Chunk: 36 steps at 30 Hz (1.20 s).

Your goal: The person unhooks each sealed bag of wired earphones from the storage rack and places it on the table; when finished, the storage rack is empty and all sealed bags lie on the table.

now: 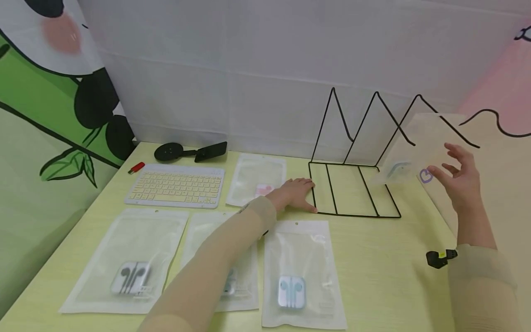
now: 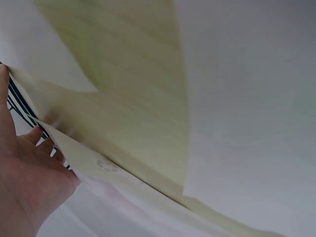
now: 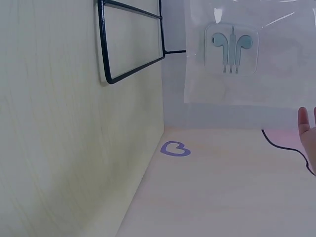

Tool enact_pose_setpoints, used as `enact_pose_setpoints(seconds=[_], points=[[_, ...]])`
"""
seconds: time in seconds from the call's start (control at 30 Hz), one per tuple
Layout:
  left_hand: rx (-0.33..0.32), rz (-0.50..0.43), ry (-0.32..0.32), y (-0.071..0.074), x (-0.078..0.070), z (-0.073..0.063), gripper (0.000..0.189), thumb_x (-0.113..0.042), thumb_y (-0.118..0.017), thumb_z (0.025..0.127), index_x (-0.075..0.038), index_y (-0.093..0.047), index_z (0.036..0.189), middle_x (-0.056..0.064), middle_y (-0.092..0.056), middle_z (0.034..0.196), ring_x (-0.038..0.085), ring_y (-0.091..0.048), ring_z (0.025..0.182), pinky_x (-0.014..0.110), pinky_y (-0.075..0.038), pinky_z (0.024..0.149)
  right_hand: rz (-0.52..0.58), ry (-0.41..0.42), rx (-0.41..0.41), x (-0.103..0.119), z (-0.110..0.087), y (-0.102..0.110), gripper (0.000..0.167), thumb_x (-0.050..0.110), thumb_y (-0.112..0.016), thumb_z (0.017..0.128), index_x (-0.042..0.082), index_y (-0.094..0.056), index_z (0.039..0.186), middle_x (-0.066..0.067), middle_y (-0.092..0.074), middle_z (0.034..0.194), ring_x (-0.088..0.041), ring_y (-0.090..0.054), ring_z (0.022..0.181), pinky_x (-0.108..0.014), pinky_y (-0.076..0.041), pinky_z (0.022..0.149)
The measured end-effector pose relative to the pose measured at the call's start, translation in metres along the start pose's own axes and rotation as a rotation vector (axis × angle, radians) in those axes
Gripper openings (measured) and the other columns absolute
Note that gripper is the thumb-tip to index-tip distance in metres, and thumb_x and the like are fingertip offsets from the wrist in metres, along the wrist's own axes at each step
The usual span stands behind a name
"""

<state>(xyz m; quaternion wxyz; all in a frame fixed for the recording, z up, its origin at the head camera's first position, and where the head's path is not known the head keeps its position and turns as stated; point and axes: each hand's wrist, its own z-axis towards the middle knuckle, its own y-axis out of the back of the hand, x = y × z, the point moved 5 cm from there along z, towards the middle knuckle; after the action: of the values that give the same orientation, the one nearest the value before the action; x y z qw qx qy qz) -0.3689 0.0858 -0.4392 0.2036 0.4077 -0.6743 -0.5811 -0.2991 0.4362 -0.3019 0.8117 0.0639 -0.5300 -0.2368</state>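
Observation:
A black wire rack (image 1: pixel 346 215) with several slanted prongs stands at the right of the table. My left hand (image 1: pixel 295 193) rests against the left side of its base, fingers and thumb spread along the wire; the left wrist view shows this hand (image 2: pixel 34 177) beside dark wires. A translucent pouch (image 1: pixel 423 143) with an earphone case inside hangs at the rack's rightmost prong. Close to its right side is my right hand (image 1: pixel 460 177), raised, fingers loosely bent and holding nothing visible. In the right wrist view, light-blue earphones (image 3: pixel 231 49) show through the pouch.
Several pouches lie flat: one with grey earphones (image 1: pixel 130 277), one with light-blue earphones (image 1: pixel 292 292), one partly under my left arm, and one with a pink item (image 1: pixel 263 189). A white keyboard (image 1: pixel 176 186), a red USB stick (image 1: pixel 136 168) and a black folding stand (image 1: pixel 191 151) sit at back left.

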Motion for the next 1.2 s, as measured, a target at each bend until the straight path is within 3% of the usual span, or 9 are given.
enact_pose_setpoints(seconds=[0.17,0.37,0.53,0.63,0.8,1.0,1.2], points=[[0.001,0.007,0.005,0.001,0.000,-0.002,0.094,-0.070,-0.055,0.080,-0.017,-0.022,0.151,0.001,-0.016,0.158,0.023,-0.015,0.145,0.047,-0.016,0.116,0.209,-0.142,-0.046,-0.020,0.013,0.010,0.066,0.002,-0.066,0.086,0.024,-0.039,0.142,0.006,-0.029,0.146,-0.010,-0.041,0.122,-0.004,-0.043,0.080],[0.001,-0.004,0.005,-0.001,0.000,-0.001,0.095,-0.069,-0.056,0.080,-0.017,-0.022,0.151,0.002,-0.016,0.158,0.024,-0.015,0.145,0.048,-0.016,0.116,0.256,-0.181,-0.098,-0.024,0.028,0.013,0.066,0.008,-0.065,0.088,0.025,-0.035,0.143,0.009,-0.022,0.152,-0.006,-0.019,0.139,-0.012,-0.029,0.106],[0.001,-0.015,-0.004,-0.004,0.000,0.000,0.095,-0.068,-0.057,0.080,-0.016,-0.023,0.151,0.003,-0.017,0.158,0.025,-0.016,0.145,0.049,-0.017,0.116,0.348,-0.199,-0.107,-0.028,0.042,0.009,0.057,0.006,-0.063,0.088,0.026,-0.033,0.133,0.004,-0.024,0.151,-0.010,-0.019,0.139,-0.016,-0.023,0.110],[0.000,-0.005,-0.001,-0.006,0.000,0.000,0.094,-0.069,-0.056,0.080,-0.017,-0.023,0.151,0.001,-0.017,0.158,0.024,-0.016,0.145,0.048,-0.017,0.116,0.440,-0.211,-0.104,-0.029,0.048,0.005,0.056,0.002,-0.063,0.087,0.025,-0.027,0.123,0.005,-0.026,0.147,-0.010,-0.023,0.136,-0.017,-0.027,0.108],[-0.002,-0.009,0.001,-0.005,-0.001,-0.001,0.094,-0.068,-0.056,0.080,-0.016,-0.023,0.151,0.002,-0.017,0.158,0.024,-0.016,0.145,0.048,-0.016,0.116,0.453,-0.202,-0.106,-0.031,0.052,0.003,0.058,-0.001,-0.064,0.085,0.025,-0.028,0.123,0.007,-0.032,0.137,-0.008,-0.027,0.131,-0.014,-0.035,0.100],[-0.005,-0.003,0.009,-0.003,0.000,0.001,0.095,-0.070,-0.056,0.079,-0.018,-0.022,0.151,0.001,-0.015,0.158,0.023,-0.014,0.145,0.047,-0.015,0.116,0.706,-0.109,-0.101,-0.036,0.055,0.001,0.049,-0.018,-0.059,0.081,0.012,-0.038,0.114,-0.003,-0.043,0.111,-0.012,-0.051,0.100,-0.016,-0.051,0.075],[-0.009,-0.010,0.003,-0.002,0.000,0.002,0.095,-0.070,-0.056,0.079,-0.017,-0.022,0.151,0.002,-0.015,0.158,0.023,-0.014,0.145,0.047,-0.015,0.116,0.769,-0.136,-0.106,-0.045,0.048,-0.001,0.042,-0.019,-0.059,0.081,0.008,-0.048,0.111,-0.005,-0.042,0.114,-0.015,-0.055,0.086,-0.020,-0.052,0.065]])
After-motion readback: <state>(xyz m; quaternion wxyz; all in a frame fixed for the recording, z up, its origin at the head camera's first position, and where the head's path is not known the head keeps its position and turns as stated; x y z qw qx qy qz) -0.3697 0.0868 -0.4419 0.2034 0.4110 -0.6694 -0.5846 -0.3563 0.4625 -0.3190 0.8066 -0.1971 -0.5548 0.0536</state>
